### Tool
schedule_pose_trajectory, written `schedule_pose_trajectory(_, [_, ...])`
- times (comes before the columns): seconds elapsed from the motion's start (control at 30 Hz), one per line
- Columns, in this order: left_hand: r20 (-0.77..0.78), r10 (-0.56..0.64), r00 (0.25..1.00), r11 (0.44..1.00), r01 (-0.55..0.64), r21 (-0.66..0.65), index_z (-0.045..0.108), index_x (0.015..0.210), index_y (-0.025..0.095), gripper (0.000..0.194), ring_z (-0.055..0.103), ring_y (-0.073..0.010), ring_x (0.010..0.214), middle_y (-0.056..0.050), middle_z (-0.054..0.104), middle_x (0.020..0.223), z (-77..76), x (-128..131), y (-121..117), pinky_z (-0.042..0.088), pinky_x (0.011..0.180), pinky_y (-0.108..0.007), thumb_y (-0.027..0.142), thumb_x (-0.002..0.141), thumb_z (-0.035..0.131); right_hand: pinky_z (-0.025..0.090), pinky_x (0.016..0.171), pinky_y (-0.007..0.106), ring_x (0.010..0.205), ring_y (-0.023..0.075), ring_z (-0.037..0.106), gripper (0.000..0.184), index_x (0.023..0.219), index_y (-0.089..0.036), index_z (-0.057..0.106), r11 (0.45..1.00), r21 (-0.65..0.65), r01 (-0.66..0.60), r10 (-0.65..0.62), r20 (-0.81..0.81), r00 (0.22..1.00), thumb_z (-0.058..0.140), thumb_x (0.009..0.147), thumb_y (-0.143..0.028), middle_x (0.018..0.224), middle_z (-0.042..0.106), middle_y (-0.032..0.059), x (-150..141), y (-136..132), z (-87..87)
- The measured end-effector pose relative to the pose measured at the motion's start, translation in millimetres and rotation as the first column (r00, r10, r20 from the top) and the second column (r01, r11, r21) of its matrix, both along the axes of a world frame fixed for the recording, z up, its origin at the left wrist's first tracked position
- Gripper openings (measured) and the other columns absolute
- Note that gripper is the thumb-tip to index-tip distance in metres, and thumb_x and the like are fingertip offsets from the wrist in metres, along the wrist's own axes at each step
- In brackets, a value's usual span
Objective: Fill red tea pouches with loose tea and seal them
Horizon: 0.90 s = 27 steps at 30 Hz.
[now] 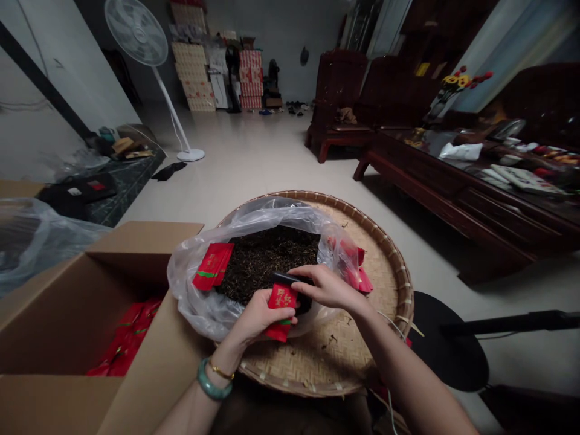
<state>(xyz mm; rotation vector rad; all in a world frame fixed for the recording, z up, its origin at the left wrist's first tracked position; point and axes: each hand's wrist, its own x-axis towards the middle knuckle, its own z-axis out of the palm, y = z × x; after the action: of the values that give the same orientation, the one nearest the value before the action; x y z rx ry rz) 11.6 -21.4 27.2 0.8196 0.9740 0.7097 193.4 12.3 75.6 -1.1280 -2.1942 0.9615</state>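
Observation:
My left hand [256, 317] is closed round a small red packet [281, 305] held upright over the near edge of a clear plastic bag [199, 284]. My right hand [324, 287] grips a black scoop [290, 279] right above the packet's mouth. The bag lies open on a round woven bamboo tray [389, 266] and is full of dark loose tea leaves [267, 257]. A stack of empty red packets [212, 266] leans on the bag's left rim, and more red packets [356, 266] lie at its right side.
An open cardboard box [67, 314] with red packets [129, 338] inside stands to the left. A dark wooden table [457, 193] runs along the right, a standing fan [138, 33] is at the back left, and a black stool [448, 344] sits right of the tray.

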Motion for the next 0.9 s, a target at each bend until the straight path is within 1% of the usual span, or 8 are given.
schedule_pose_trajectory(0.1, [-0.020,-0.038,0.999,0.999,0.037,-0.029,0.065,0.085,0.008,0.044,0.069,-0.0173,0.061,-0.012,0.073,0.086,-1.4,-3,-1,0.053,0.057,-0.025,0.023,0.049,0.085,0.048,0.071,0.029,0.082,0.0219,0.067,0.024,0.102,-0.020,0.070,0.998,0.033,0.052,-0.053,0.037,0.998,0.054,0.084,-0.021,0.096,0.073,0.0058,0,4,-1.5])
schedule_pose_trajectory(0.23, [-0.047,-0.070,0.996,0.997,0.069,-0.022,0.063,0.086,0.008,0.047,0.069,-0.0196,0.066,-0.014,0.073,0.087,-2.1,-7,-1,0.052,0.057,-0.025,0.021,0.047,0.086,0.047,0.075,0.030,0.087,0.0226,0.066,0.026,0.105,-0.016,0.068,0.999,0.012,0.047,-0.048,0.099,0.994,0.052,0.085,-0.021,0.101,0.071,0.0088,0,7,-1.0])
schedule_pose_trajectory(0.33, [0.002,-0.076,0.997,0.997,0.076,0.009,0.061,0.096,0.009,0.051,0.070,-0.0227,0.074,-0.016,0.071,0.096,-0.8,-8,2,0.054,0.061,-0.027,0.027,0.054,0.084,0.047,0.077,0.031,0.090,0.0232,0.065,0.027,0.107,-0.015,0.066,0.999,-0.004,0.049,-0.048,0.108,0.993,0.052,0.086,-0.022,0.103,0.071,0.0096,-1,8,-0.3])
schedule_pose_trajectory(0.43, [0.081,-0.071,0.994,0.997,0.070,0.011,0.058,0.103,0.010,0.051,0.071,-0.0224,0.075,-0.017,0.069,0.102,0.1,-7,5,0.055,0.064,-0.030,0.032,0.063,0.079,0.048,0.078,0.032,0.090,0.0233,0.065,0.026,0.106,-0.017,0.067,0.997,-0.053,0.047,-0.043,0.067,0.997,0.052,0.085,-0.023,0.104,0.071,0.0081,-1,8,-1.6])
schedule_pose_trajectory(0.67, [0.092,-0.081,0.992,0.997,0.082,-0.010,0.061,0.098,0.010,0.044,0.070,-0.0195,0.072,-0.016,0.069,0.104,-4.9,-5,5,0.056,0.064,-0.028,0.029,0.063,0.080,0.047,0.088,0.036,0.101,0.0244,0.062,0.035,0.110,-0.017,0.065,0.964,-0.259,0.057,-0.092,-0.125,0.988,0.062,0.079,-0.033,0.112,0.068,0.0074,7,7,-11.2])
schedule_pose_trajectory(0.73, [0.093,-0.087,0.992,0.996,0.088,-0.016,0.061,0.099,0.010,0.044,0.070,-0.0193,0.072,-0.016,0.069,0.104,-5.6,-6,5,0.056,0.064,-0.028,0.029,0.063,0.080,0.049,0.083,0.036,0.096,0.0232,0.063,0.037,0.109,-0.016,0.065,0.941,-0.333,0.056,-0.120,-0.175,0.977,0.063,0.078,-0.036,0.109,0.069,0.0075,10,6,-14.1])
schedule_pose_trajectory(0.83, [0.096,-0.076,0.993,0.996,0.080,-0.041,0.060,0.097,0.010,0.045,0.070,-0.0191,0.071,-0.016,0.070,0.101,-5.2,-7,5,0.056,0.064,-0.028,0.028,0.061,0.081,0.051,0.068,0.031,0.077,0.0188,0.065,0.041,0.112,-0.015,0.064,0.895,-0.444,0.047,-0.166,-0.234,0.958,0.061,0.079,-0.040,0.096,0.072,0.0067,16,6,-16.1])
schedule_pose_trajectory(0.9, [0.092,-0.056,0.994,0.997,0.061,-0.056,0.060,0.095,0.010,0.045,0.070,-0.0186,0.070,-0.016,0.071,0.098,-4.3,-7,5,0.056,0.064,-0.028,0.027,0.060,0.081,0.051,0.066,0.030,0.075,0.0182,0.065,0.042,0.113,-0.015,0.064,0.892,-0.446,0.075,-0.201,-0.242,0.949,0.061,0.079,-0.040,0.095,0.072,0.0066,21,7,-15.1])
